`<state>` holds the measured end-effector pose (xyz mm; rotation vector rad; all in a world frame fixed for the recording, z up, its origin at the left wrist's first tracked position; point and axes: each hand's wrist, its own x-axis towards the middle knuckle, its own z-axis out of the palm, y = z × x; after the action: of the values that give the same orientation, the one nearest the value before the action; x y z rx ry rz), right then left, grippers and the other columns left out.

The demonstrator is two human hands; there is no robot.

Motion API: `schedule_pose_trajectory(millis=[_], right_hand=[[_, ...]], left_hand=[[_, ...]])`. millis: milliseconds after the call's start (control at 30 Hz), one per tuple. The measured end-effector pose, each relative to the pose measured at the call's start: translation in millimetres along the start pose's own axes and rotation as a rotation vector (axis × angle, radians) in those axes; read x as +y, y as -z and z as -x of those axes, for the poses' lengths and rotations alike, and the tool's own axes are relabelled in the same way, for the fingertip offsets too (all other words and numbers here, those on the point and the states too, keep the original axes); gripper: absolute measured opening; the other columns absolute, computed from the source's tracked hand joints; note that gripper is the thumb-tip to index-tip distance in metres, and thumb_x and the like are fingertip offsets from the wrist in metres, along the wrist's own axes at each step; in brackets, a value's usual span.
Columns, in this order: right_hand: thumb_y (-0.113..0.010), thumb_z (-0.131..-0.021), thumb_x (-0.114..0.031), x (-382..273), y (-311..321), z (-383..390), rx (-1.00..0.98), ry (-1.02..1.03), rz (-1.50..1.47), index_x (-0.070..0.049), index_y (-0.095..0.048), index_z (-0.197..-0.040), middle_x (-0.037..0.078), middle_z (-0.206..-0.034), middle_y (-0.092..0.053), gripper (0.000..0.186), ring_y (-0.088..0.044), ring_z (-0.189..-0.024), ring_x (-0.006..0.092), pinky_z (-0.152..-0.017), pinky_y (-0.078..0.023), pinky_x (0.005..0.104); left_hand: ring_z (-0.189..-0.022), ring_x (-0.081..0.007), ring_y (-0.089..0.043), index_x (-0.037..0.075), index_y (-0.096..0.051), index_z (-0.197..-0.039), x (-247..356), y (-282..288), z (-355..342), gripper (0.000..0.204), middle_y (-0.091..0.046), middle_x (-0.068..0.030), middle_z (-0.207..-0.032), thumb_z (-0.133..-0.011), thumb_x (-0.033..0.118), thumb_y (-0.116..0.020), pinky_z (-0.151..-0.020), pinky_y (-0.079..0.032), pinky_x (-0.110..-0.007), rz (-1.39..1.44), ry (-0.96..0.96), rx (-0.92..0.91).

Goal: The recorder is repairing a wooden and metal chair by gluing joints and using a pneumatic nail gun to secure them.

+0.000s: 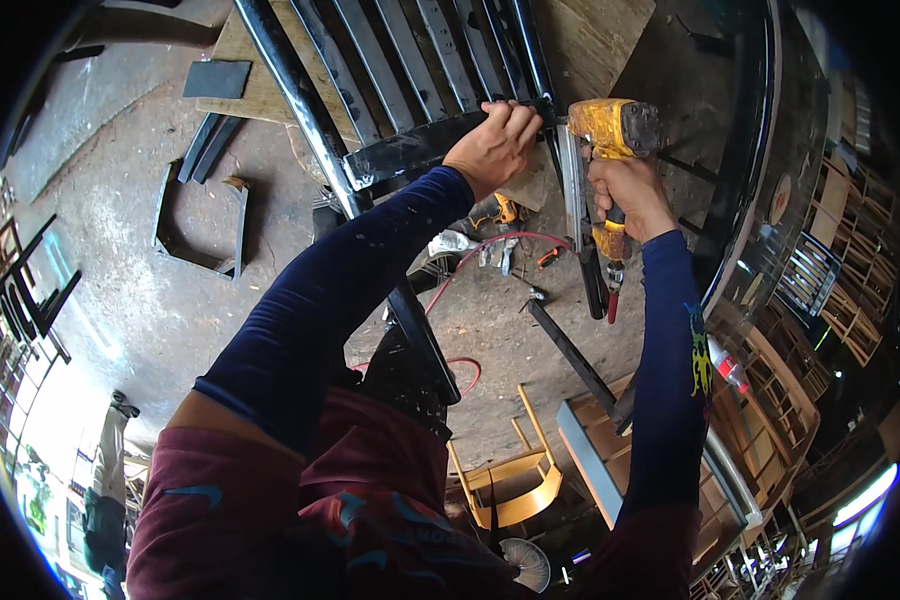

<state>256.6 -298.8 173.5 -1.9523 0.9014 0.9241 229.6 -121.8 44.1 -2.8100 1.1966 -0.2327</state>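
Fingers of the right hand (630,190) grip a scuffed yellow-and-black power tool (602,125) just beside a glossy black slatted frame (300,105). From here, the left hand (493,150) curls its fingers over the curved black crossbar (402,152).

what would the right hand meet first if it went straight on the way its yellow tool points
The right hand points its yellow power tool leftward at the right end of the black slatted frame, so probably that first; the two may already touch, but depth is unclear here.
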Motion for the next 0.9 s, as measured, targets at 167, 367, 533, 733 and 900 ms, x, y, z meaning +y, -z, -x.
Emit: schedule_pose_trajectory(millis=[167, 367, 533, 733, 900], right_hand=[[-0.055, -0.083, -0.004, -2.2, 7.0, -3.5, -0.059, -0.019, -0.031, -0.006, -0.059, -0.113, -0.006, -0.062, -0.045, 0.030, -0.044, -0.047, 0.0056, -0.046, -0.042, 0.0265], [-0.057, -0.083, -0.006, -8.8, 7.3, -6.1, -0.066, -0.089, -0.022, -0.004, -0.058, -0.109, -0.006, -0.059, -0.043, 0.026, -0.041, -0.045, 0.0063, -0.045, -0.040, 0.0274], [-0.061, -0.086, -0.008, 34.4, -2.9, 22.5, 0.136, 0.243, -0.055, -0.004, -0.060, -0.085, -0.001, -0.061, -0.051, 0.004, -0.048, -0.049, 0.0087, -0.046, -0.039, 0.0277], [-0.064, -0.088, -0.008, 159.1, -15.2, 106.0, 0.348, 0.214, -0.343, -0.005, -0.058, -0.083, -0.001, -0.063, -0.052, 0.009, -0.050, -0.052, 0.0088, -0.050, -0.041, 0.0262], [-0.064, -0.089, -0.008, 215.8, -42.3, 129.4, 0.206, 0.248, -0.240, -0.002, -0.057, -0.083, -0.001, -0.061, -0.050, 0.011, -0.050, -0.054, 0.0103, -0.054, -0.043, 0.0273]], left_hand=[[-0.101, -0.0269, -0.052, -0.004, -0.061, -0.127, 2.4, -5.8, 1.1, 0.048, -0.059, -0.0119, -0.113, -0.090, 0.026, -0.052, -0.084, -0.044, -0.039, -0.025, 0.003, 0.010], [-0.102, -0.0265, -0.053, -0.003, -0.063, -0.125, 3.4, -6.3, 0.2, 0.046, -0.059, -0.0115, -0.116, -0.091, 0.026, -0.052, -0.084, -0.045, -0.039, 0.001, 0.002, 0.011], [-0.104, -0.0263, -0.052, 0.000, -0.062, -0.128, 6.0, -1.2, 1.1, 0.046, -0.058, -0.0115, -0.122, -0.091, 0.026, -0.052, -0.086, -0.045, -0.039, -0.030, 0.044, 0.022], [-0.107, -0.0299, -0.050, 0.009, -0.074, -0.104, 5.5, 3.0, 3.1, 0.033, -0.054, -0.0109, -0.111, -0.088, 0.029, -0.054, -0.086, -0.045, -0.046, 0.039, 0.030, 0.015], [-0.124, -0.0348, -0.046, 0.009, -0.051, -0.141, 16.5, 57.5, 16.0, 0.056, -0.052, -0.0185, -0.127, -0.087, 0.024, -0.059, -0.107, -0.036, -0.053, 0.317, 0.430, -0.022]])
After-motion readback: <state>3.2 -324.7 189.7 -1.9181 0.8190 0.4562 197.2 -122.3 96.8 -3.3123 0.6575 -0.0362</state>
